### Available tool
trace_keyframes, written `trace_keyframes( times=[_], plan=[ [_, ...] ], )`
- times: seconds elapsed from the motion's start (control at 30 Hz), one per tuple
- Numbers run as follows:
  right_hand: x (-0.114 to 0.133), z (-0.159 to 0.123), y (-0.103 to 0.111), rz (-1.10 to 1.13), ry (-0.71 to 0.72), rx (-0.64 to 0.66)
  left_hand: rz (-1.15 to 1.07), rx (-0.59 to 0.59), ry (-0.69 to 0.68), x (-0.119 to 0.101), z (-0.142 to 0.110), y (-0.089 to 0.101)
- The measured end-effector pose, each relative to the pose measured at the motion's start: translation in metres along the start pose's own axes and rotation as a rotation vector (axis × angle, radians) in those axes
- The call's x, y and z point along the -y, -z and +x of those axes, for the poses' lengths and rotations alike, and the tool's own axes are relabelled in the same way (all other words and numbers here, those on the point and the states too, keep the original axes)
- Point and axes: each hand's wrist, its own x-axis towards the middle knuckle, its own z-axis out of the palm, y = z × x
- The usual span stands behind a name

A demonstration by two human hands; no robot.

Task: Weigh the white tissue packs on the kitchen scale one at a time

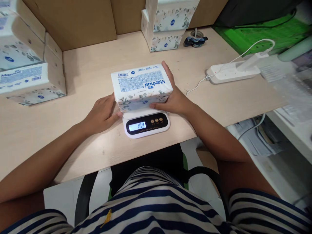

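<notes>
At mid-frame, the tissue pack [142,86] sits on the scale [148,125]; the right hand [179,99] clasps its right end, the left hand's [101,112] fingers [114,117] spread loosely alongside. Probably light, squashy: cradle both ends.

The left forearm [60,146] and right forearm [214,131] are angled inward. The left hand [102,112] is kept low, thumb extended; the right hand [177,99] is turned inward, thumb spread from forefinger.
</notes>
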Motion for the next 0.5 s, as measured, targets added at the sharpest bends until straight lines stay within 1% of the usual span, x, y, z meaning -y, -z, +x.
trace_keyframes(
  times=[0.13, 0.5],
  plan=[
    [0.0013, 0.0012, 0.0006, -0.038, -0.001, 0.006, 0.073, 0.018, 0.008, 0.0, -0.0009, 0.0002],
    [0.0049, 0.0004, 0.0004, -0.02, -0.005, 0.018, 0.079, 0.045, 0.024, -0.0025, -0.0033, 0.0018]
  ],
)
